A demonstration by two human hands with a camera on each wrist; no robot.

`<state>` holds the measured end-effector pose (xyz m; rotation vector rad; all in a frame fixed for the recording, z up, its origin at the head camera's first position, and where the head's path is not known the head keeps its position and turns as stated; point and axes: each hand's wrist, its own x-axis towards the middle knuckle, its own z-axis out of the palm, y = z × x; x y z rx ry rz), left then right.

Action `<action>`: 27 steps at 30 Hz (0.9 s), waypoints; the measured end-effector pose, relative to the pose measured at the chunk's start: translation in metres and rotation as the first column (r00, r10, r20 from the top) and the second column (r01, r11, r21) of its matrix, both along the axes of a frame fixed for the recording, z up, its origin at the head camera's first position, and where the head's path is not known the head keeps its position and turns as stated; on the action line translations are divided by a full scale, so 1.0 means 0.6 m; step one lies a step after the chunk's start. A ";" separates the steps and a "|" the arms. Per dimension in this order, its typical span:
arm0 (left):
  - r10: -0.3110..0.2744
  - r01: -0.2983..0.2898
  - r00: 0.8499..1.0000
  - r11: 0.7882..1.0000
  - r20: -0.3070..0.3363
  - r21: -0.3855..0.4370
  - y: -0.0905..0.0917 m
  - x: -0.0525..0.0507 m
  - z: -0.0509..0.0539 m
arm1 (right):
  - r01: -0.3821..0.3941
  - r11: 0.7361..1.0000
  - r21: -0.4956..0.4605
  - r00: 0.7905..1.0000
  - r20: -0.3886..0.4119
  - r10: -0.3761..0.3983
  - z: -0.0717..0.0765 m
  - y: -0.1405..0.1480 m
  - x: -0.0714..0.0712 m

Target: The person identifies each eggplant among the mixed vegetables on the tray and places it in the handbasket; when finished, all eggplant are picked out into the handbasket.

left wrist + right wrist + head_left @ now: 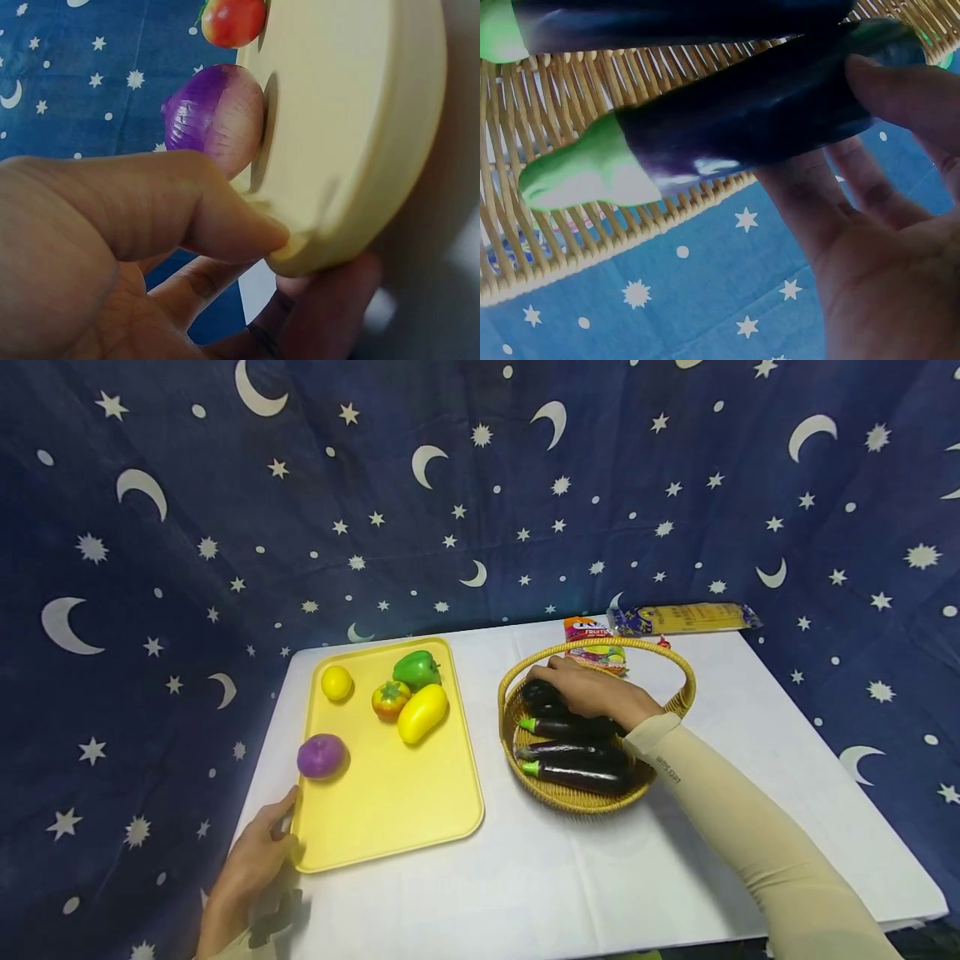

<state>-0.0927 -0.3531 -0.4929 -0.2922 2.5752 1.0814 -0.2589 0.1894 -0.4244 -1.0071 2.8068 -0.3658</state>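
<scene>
My left hand [255,852] pinches the near left edge of a yellow tray [375,810]; in the left wrist view the thumb lies on the rim and fingers are under it. Close by, a purple onion [217,116] sits on the tray. Reaching under the handle of a wicker basket [551,797], my right hand [588,687] grips a dark eggplant [742,112] with a green stem end, thumb on one side and fingers on the other. Several more eggplants, one of them [581,774] nearest the front, lie in the basket. The hand partly covers the gripped one in the head view.
On the tray are a lemon [337,682], a green bell pepper [417,669], a tomato [390,700] and a yellow mango-like fruit [422,714]. Behind the basket lie a colourful candy bag [585,628] and a long packet of noodles [686,618]. A starry cloth [480,527] hangs behind.
</scene>
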 end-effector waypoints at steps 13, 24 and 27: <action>0.010 -0.010 1.000 1.000 0.017 0.012 0.001 -0.005 -0.007 | 0.062 0.998 -0.025 0.998 -0.020 -0.062 -0.001 0.012 0.011; -0.031 0.031 0.999 0.999 -0.010 -0.043 0.016 0.001 0.010 | 0.013 0.980 -0.200 0.986 -0.159 -0.045 0.023 0.036 0.119; -0.028 0.022 0.997 0.995 -0.068 -0.095 0.027 0.009 0.028 | -0.002 0.978 -0.209 0.978 -0.206 -0.042 0.021 0.046 0.149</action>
